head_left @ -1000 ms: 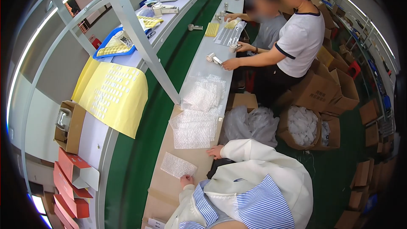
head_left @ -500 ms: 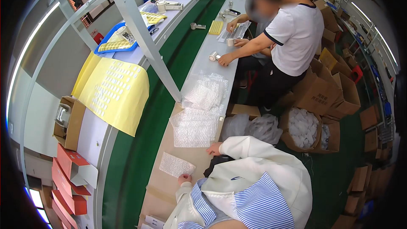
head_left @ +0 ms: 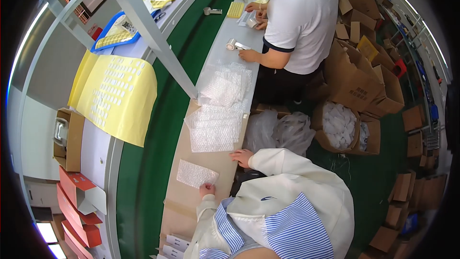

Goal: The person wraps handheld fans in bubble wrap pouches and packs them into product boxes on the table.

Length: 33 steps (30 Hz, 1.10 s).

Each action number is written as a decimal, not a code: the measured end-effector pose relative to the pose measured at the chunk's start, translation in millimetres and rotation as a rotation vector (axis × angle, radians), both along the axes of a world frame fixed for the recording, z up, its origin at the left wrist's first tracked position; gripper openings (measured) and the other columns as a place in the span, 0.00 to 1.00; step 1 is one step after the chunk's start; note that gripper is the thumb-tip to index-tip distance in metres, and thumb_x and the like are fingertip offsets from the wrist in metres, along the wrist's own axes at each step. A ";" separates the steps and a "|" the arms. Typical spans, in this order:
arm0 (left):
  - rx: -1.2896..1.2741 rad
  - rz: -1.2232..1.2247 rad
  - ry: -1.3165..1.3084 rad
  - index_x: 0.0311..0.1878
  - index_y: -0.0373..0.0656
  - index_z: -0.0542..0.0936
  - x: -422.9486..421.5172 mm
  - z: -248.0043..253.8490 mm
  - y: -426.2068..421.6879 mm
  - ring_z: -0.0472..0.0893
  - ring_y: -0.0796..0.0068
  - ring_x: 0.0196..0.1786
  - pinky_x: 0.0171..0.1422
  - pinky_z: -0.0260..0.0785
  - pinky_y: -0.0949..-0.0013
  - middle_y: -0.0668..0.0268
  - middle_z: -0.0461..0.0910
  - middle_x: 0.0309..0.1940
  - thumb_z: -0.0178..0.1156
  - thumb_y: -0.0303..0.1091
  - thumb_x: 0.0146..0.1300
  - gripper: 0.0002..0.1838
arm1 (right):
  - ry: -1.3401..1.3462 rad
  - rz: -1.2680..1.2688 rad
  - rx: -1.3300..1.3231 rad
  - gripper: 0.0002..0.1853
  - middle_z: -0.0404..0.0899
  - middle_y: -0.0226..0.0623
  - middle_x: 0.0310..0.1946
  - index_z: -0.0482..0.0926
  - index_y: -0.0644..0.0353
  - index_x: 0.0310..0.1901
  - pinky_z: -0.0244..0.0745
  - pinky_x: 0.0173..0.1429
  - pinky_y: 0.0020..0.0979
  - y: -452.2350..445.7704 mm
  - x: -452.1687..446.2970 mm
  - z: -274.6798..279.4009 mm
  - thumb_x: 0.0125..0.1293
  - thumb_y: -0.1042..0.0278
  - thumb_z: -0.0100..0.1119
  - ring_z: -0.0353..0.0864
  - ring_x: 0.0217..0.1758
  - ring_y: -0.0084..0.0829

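Note:
My left hand (head_left: 207, 190) has its fingers closed at the lower right corner of a small bubble wrap bag (head_left: 196, 174), which lies flat on the tan tabletop (head_left: 184, 200). My right hand (head_left: 243, 157) rests at the table's near edge, fingers stretched out and holding nothing. Just beyond it lies a spread pile of clear bubble wrap bags (head_left: 215, 129), with another heap of bubble wrap (head_left: 223, 87) farther along the table.
A co-worker in a white shirt (head_left: 304, 24) stands farther along, one hand near a white handheld device (head_left: 235, 44). A metal post (head_left: 148, 33) rises beside the table. Open cartons (head_left: 357, 74) and plastic bags (head_left: 282, 129) stand right. Red boxes (head_left: 79, 206) sit left.
The view has shifted, so the far bench items sit higher and more to the left. My right hand's fingers are more stretched out. The co-worker leans differently and now hides the seated person.

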<state>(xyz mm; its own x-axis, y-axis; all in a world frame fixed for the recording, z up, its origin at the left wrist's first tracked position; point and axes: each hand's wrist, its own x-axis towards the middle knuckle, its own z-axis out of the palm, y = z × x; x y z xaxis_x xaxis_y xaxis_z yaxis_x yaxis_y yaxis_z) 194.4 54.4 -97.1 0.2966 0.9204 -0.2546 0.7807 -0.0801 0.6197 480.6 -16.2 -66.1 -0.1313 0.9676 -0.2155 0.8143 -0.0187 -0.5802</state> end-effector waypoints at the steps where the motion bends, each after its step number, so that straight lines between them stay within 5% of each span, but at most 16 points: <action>1: -0.006 0.006 0.004 0.24 0.41 0.76 0.4 0.0 -1.0 0.75 0.70 0.25 0.33 0.68 0.69 0.63 0.75 0.21 0.62 0.37 0.36 0.12 | -0.005 -0.035 0.050 0.20 0.58 0.26 0.57 0.69 0.52 0.45 0.53 0.60 0.36 -3.1 -4.5 -0.3 0.46 0.71 0.50 0.55 0.59 0.34; 12: 0.005 -0.108 -0.029 0.25 0.41 0.76 -18.7 11.3 -4.6 0.75 0.69 0.26 0.33 0.68 0.69 0.62 0.76 0.22 0.60 0.36 0.40 0.10 | -0.177 -0.147 0.084 0.28 0.47 0.31 0.61 0.60 0.53 0.53 0.51 0.60 0.40 -16.6 -37.0 14.6 0.46 0.72 0.51 0.47 0.63 0.40; 23: 0.073 0.088 -0.064 0.25 0.43 0.76 -36.4 44.4 -2.9 0.75 0.67 0.25 0.32 0.68 0.68 0.63 0.75 0.21 0.60 0.36 0.43 0.08 | -0.226 -0.168 -0.014 0.28 0.44 0.31 0.62 0.59 0.54 0.53 0.51 0.60 0.43 -14.4 -48.1 18.4 0.46 0.73 0.50 0.42 0.65 0.39; 33: 0.106 0.088 -0.025 0.26 0.43 0.77 -64.8 11.6 -17.6 0.75 0.67 0.26 0.33 0.68 0.68 0.63 0.75 0.22 0.59 0.34 0.42 0.07 | -0.226 -0.167 -0.054 0.29 0.42 0.29 0.63 0.58 0.54 0.54 0.51 0.60 0.44 -15.5 -49.6 21.6 0.46 0.73 0.50 0.41 0.66 0.38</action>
<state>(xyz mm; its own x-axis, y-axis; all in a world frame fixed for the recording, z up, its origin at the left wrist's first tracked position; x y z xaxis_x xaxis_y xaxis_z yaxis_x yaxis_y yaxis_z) 129.7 36.8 -85.5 0.2182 0.9647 -0.1477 0.7722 -0.0781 0.6306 431.0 -31.8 -44.5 0.0859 0.9582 -0.2730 0.9061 -0.1891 -0.3784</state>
